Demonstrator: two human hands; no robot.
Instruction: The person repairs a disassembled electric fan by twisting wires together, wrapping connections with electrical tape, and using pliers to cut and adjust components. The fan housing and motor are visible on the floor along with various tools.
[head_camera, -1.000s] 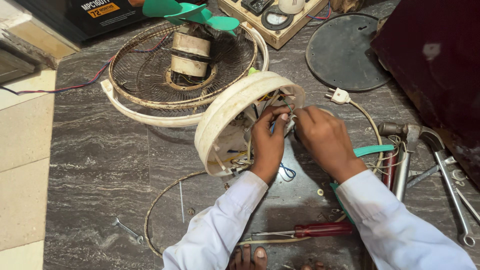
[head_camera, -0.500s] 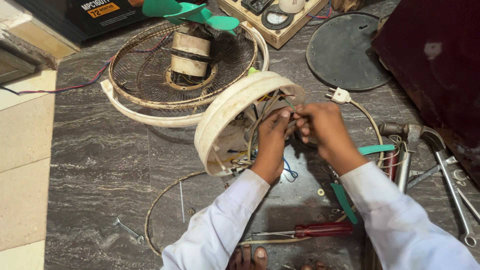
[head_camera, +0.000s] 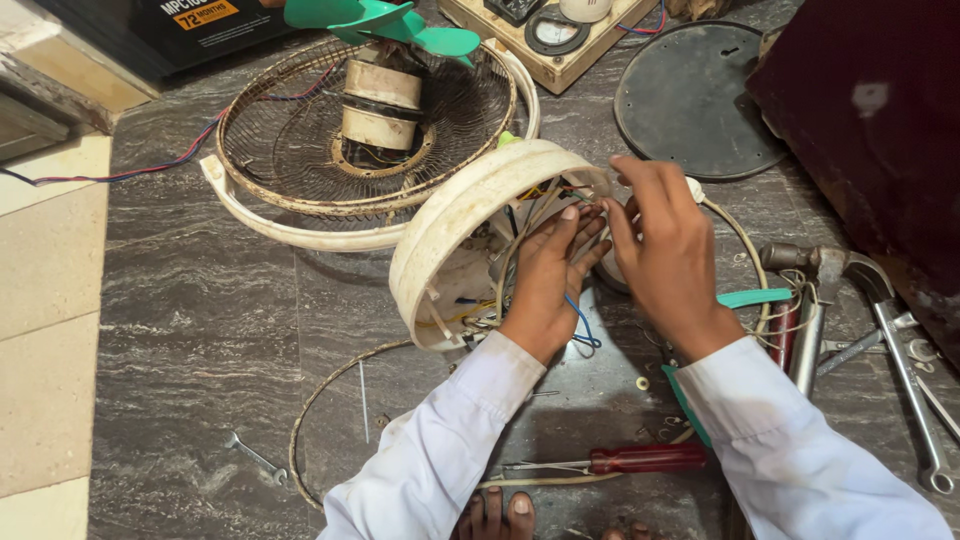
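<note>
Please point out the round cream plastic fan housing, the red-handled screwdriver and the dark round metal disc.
Round cream plastic fan housing (head_camera: 450, 225), head view, on its outer rim.
Red-handled screwdriver (head_camera: 645, 459), head view, on the handle.
Dark round metal disc (head_camera: 690, 100), head view, on its flat face.

Left hand (head_camera: 545, 275) palm down, fingers stretched forward and slightly spread, wrist straight out of a white sleeve. Right hand (head_camera: 665, 250) just beside it, raised a little higher, fingers curled inward, fingertips close to the left hand's fingertips.

Two hands (head_camera: 545, 285) (head_camera: 665, 255) — one screwdriver (head_camera: 640, 459) — one hammer (head_camera: 810, 300).
</note>
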